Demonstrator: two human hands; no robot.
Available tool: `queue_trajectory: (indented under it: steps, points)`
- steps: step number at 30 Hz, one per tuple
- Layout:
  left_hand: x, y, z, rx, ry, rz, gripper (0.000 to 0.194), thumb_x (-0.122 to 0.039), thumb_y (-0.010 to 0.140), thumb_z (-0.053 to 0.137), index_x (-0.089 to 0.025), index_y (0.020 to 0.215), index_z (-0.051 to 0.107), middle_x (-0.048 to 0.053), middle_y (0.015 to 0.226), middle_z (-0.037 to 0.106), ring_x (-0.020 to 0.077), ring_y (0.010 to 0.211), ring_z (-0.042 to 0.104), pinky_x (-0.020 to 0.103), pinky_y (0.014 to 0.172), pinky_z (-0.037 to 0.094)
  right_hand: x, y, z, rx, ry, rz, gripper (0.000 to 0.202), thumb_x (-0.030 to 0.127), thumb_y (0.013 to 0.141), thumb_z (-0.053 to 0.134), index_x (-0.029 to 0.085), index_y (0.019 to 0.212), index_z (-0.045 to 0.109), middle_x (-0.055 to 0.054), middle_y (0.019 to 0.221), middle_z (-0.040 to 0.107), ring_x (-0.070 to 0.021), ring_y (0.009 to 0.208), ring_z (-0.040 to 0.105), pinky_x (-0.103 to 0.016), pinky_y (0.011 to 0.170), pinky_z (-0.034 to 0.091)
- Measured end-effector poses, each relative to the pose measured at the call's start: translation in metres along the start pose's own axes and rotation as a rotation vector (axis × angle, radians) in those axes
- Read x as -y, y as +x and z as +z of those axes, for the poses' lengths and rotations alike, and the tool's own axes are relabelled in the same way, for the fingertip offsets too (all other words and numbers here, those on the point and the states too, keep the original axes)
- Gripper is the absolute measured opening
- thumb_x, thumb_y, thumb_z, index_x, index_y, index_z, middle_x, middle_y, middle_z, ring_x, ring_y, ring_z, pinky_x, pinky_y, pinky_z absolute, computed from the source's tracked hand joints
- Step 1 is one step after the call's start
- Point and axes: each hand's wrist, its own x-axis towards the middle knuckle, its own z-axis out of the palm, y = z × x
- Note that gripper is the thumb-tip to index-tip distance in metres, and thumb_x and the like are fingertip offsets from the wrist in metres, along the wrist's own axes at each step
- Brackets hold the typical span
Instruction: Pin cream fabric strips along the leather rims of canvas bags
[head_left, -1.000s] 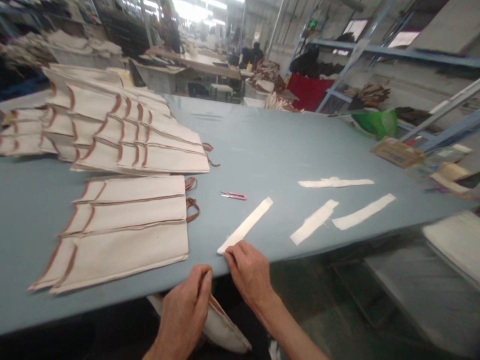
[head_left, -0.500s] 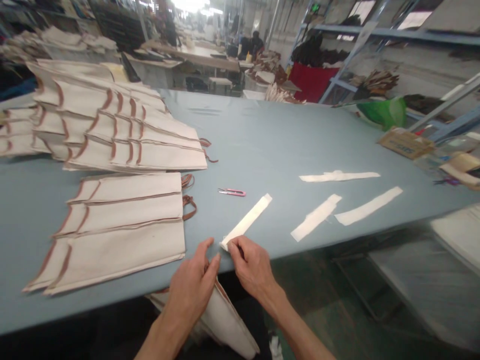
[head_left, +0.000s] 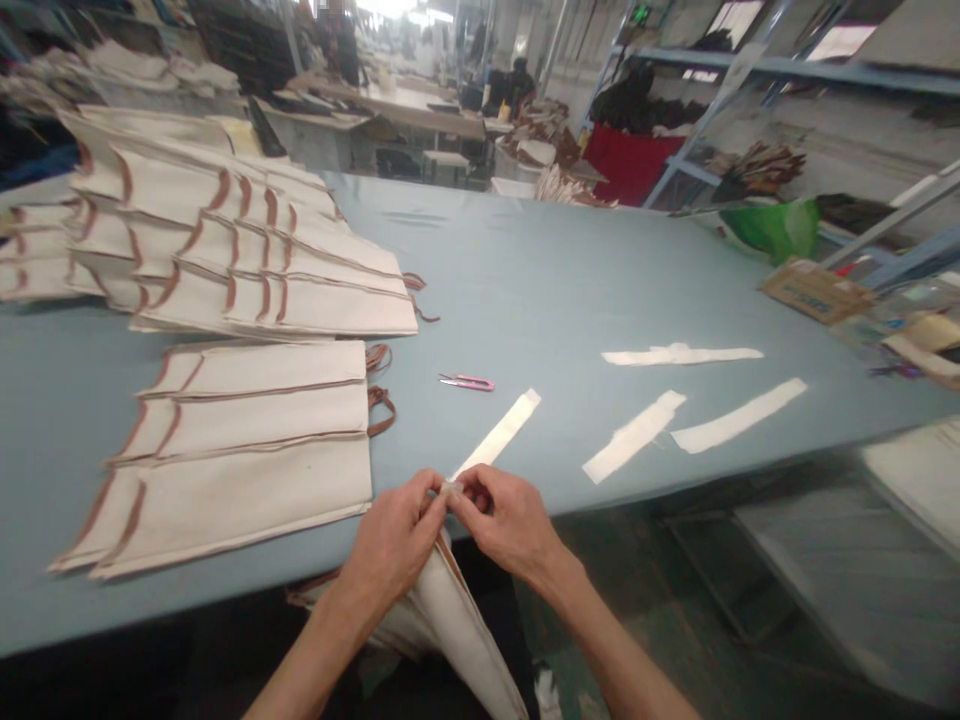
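Note:
A narrow white strip [head_left: 496,434], cloth or paper, lies slanted on the table near its front edge. At its near end, my left hand [head_left: 399,532] and my right hand [head_left: 508,517] meet fingertip to fingertip, both pinching a small pale bit of the strip. The fingers partly hide that end. Below my hands, a cream cloth piece with brown edging [head_left: 457,625] hangs over my lap, under the table edge. Pink-handled thread snips [head_left: 469,382] lie just beyond the strip, untouched.
Cream bags with brown trim [head_left: 255,440] lie overlapped at left, before a larger pile [head_left: 300,250]. Several white strips, one at the front [head_left: 634,437], lie to the right on the blue-grey table [head_left: 525,270]. A cardboard box [head_left: 816,290] sits at the far right edge.
My left hand has moved right and closed its fingers on the strip's near end. It now meets my right hand, which was pinching there before.

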Motion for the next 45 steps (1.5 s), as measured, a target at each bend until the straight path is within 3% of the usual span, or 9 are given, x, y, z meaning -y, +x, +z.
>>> queue_trajectory:
  steps: [4, 11, 18, 25, 28, 34, 37, 40, 45]
  points:
    - [0.000, -0.003, 0.001, 0.010, 0.075, -0.019, 0.019, -0.027, 0.104, 0.047, -0.023, 0.096, 0.064, -0.004, 0.061, 0.059, 0.0199, 0.060, 0.058, 0.027, 0.060, 0.029, -0.005, 0.007, -0.002, 0.061, 0.023, 0.030, 0.026, 0.029, 0.095, 0.058, 0.020, 0.076, 0.073, 0.001, 0.068, 0.070, -0.0146, 0.063, 0.060, -0.025, 0.063, 0.037]
    - [-0.003, -0.008, 0.001, 0.018, 0.207, -0.081, 0.018, -0.024, 0.105, 0.052, -0.024, 0.111, 0.068, -0.002, 0.067, 0.068, 0.0232, 0.070, 0.069, 0.028, 0.061, 0.030, -0.005, 0.007, -0.003, 0.141, 0.062, 0.073, 0.026, 0.027, 0.093, 0.058, 0.020, 0.077, 0.077, 0.001, 0.073, 0.076, -0.0156, 0.068, 0.066, -0.025, 0.065, 0.041]
    - [0.006, -0.034, -0.002, -0.014, 0.344, -0.170, 0.035, -0.024, 0.110, 0.041, -0.021, 0.142, 0.056, 0.005, 0.092, 0.082, 0.0297, 0.097, 0.079, 0.033, 0.075, 0.046, 0.001, 0.002, 0.003, 0.080, 0.058, 0.136, 0.021, 0.030, 0.090, 0.061, 0.021, 0.080, 0.078, 0.002, 0.071, 0.073, -0.0162, 0.067, 0.064, -0.026, 0.064, 0.039]
    - [0.001, -0.041, 0.008, 0.152, 0.499, -0.085, 0.049, -0.015, 0.105, 0.050, -0.029, 0.152, 0.057, 0.008, 0.104, 0.085, 0.0325, 0.097, 0.082, 0.035, 0.074, 0.054, 0.002, -0.002, 0.008, -0.018, 0.138, 0.130, 0.020, 0.034, 0.089, 0.060, 0.022, 0.078, 0.072, 0.003, 0.067, 0.067, -0.0166, 0.064, 0.061, -0.027, 0.064, 0.040]
    - [-0.002, -0.034, 0.007, 0.163, 0.555, -0.084, 0.049, -0.014, 0.105, 0.050, -0.028, 0.150, 0.061, 0.010, 0.103, 0.086, 0.0347, 0.096, 0.083, 0.036, 0.073, 0.056, -0.007, 0.001, -0.005, -0.144, 0.195, 0.140, 0.023, 0.038, 0.093, 0.057, 0.022, 0.081, 0.068, 0.002, 0.073, 0.069, -0.0170, 0.068, 0.061, -0.028, 0.067, 0.044]
    - [0.005, -0.035, 0.010, 0.154, 0.610, -0.073, 0.051, -0.014, 0.105, 0.050, -0.030, 0.153, 0.059, 0.008, 0.107, 0.086, 0.0330, 0.095, 0.083, 0.036, 0.073, 0.059, -0.049, 0.032, -0.058, -0.449, 0.276, 0.212, 0.022, 0.033, 0.099, 0.065, 0.019, 0.083, 0.065, 0.003, 0.072, 0.062, -0.0153, 0.068, 0.059, -0.029, 0.070, 0.049]
    - [0.012, -0.035, 0.015, 0.132, 0.637, -0.062, 0.052, -0.013, 0.104, 0.049, -0.032, 0.151, 0.061, 0.008, 0.106, 0.087, 0.0308, 0.093, 0.084, 0.032, 0.071, 0.058, -0.069, 0.060, -0.078, -0.528, 0.390, 0.274, 0.023, 0.037, 0.104, 0.067, 0.015, 0.107, 0.069, -0.003, 0.099, 0.071, -0.0172, 0.083, 0.069, -0.034, 0.076, 0.060]
    - [0.021, -0.034, 0.019, 0.105, 0.636, -0.029, 0.052, -0.014, 0.103, 0.049, -0.032, 0.150, 0.062, 0.007, 0.109, 0.086, 0.0295, 0.093, 0.084, 0.031, 0.070, 0.058, -0.083, 0.088, -0.091, -0.596, 0.534, 0.329, 0.032, 0.038, 0.104, 0.067, 0.016, 0.128, 0.066, -0.009, 0.124, 0.069, -0.0231, 0.103, 0.071, -0.042, 0.088, 0.063]
    - [0.029, -0.033, 0.019, 0.067, 0.632, 0.034, 0.053, -0.012, 0.100, 0.045, -0.029, 0.146, 0.066, 0.007, 0.096, 0.087, 0.0275, 0.084, 0.084, 0.030, 0.067, 0.056, -0.094, 0.130, -0.105, -0.636, 0.780, 0.423, 0.036, 0.037, 0.104, 0.068, 0.017, 0.134, 0.064, -0.011, 0.132, 0.067, -0.0255, 0.110, 0.070, -0.046, 0.093, 0.062]
